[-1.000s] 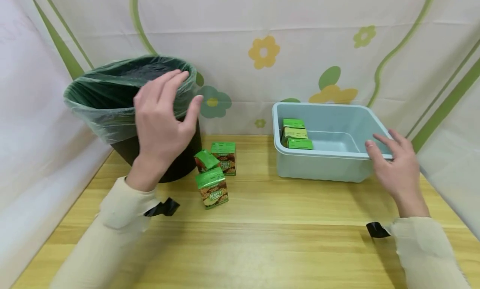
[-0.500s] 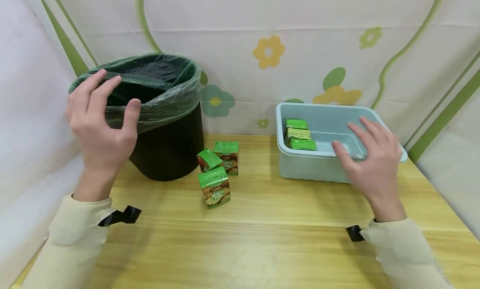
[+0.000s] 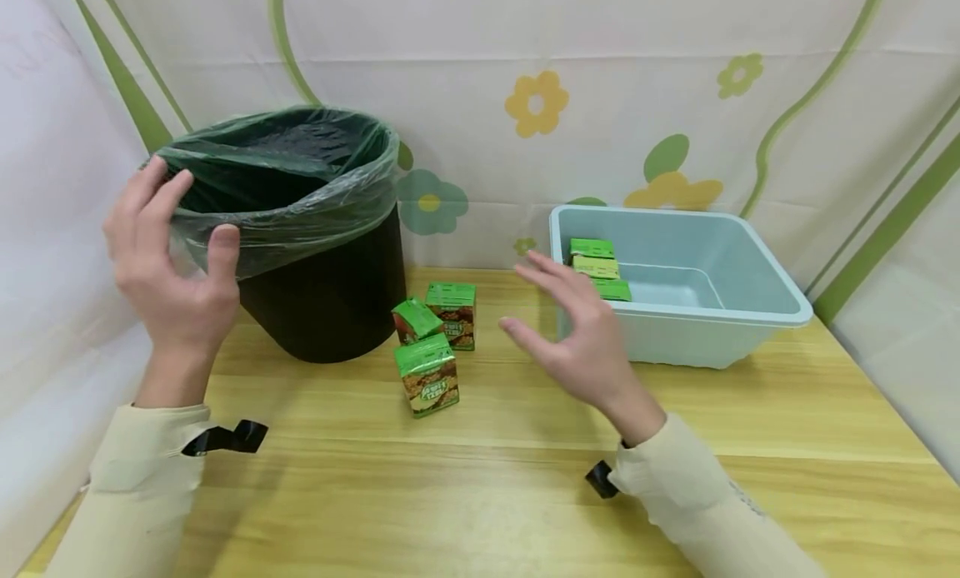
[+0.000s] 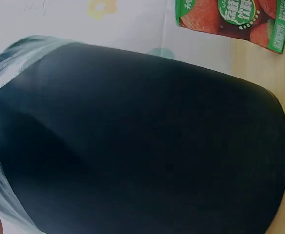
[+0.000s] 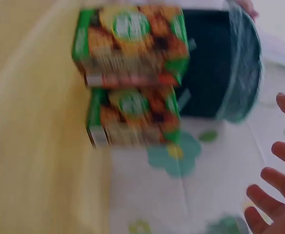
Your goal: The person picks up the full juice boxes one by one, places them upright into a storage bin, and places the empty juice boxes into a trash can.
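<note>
My left hand [image 3: 168, 270], fingers spread and slightly bent, is at the left side of a black bin [image 3: 330, 295] lined with a green plastic bag [image 3: 322, 220]. Nothing is in its grasp. My right hand [image 3: 577, 336] hovers in front of the tub's left end, fingers extended and holding nothing. To its left, a small green-and-brown box [image 3: 427, 378] stands nearest me, with a similar box [image 3: 453, 316] farther back. Between them is a red-and-green packet [image 3: 417, 321], printed with strawberries in the left wrist view.
A light blue plastic tub [image 3: 705, 316] stands at the right, with several green-topped boxes [image 3: 596, 267] lined up along its left wall. All this is on a wooden table [image 3: 450, 495]. A white flowered cloth [image 3: 465, 103] hangs behind.
My right hand has moved left from the tub's right end to its left end. My left hand has shifted left from over the bin's front to its left side. The boxes have stayed put.
</note>
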{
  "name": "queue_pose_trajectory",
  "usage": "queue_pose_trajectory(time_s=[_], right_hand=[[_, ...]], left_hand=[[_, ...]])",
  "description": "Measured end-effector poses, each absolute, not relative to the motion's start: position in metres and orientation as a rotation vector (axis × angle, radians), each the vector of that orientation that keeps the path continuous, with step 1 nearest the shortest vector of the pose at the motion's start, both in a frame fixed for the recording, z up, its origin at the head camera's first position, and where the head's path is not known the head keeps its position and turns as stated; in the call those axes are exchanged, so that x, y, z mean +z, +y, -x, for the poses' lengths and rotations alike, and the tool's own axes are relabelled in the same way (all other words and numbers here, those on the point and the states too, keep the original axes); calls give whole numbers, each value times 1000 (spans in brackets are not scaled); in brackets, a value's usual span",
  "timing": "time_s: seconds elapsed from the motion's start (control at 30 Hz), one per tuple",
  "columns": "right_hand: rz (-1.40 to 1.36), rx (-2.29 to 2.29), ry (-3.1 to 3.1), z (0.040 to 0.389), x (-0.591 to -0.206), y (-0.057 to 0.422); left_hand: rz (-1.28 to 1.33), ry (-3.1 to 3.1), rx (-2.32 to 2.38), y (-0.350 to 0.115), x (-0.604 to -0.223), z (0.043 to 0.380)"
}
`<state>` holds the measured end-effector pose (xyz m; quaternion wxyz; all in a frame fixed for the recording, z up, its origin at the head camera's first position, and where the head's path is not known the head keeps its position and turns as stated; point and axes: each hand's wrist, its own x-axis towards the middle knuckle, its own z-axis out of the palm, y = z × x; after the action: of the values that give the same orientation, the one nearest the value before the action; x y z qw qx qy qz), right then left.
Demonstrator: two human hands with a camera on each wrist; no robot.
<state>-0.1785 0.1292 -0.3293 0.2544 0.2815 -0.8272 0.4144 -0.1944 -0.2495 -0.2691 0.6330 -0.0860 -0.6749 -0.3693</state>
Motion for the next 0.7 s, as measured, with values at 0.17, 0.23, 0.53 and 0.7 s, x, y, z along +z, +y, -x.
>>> queue_pose_trajectory(time_s=[0.17,0.23,0.53,0.7], right_hand=[[-850,1290,-2397,178,-339,105],[-873,1359,-2452,179,-344,98],[-989,1595,-2547,183,-361,80],[-1002,1547,-2584,182,-366,74]], left_hand=[[173,-1515,-898,-251,-274,193],[163,-1524,-898,-252,-276,193],[127,-1514,-916,-252,-278,195],[134,-1505,-940,-252,-278,193]])
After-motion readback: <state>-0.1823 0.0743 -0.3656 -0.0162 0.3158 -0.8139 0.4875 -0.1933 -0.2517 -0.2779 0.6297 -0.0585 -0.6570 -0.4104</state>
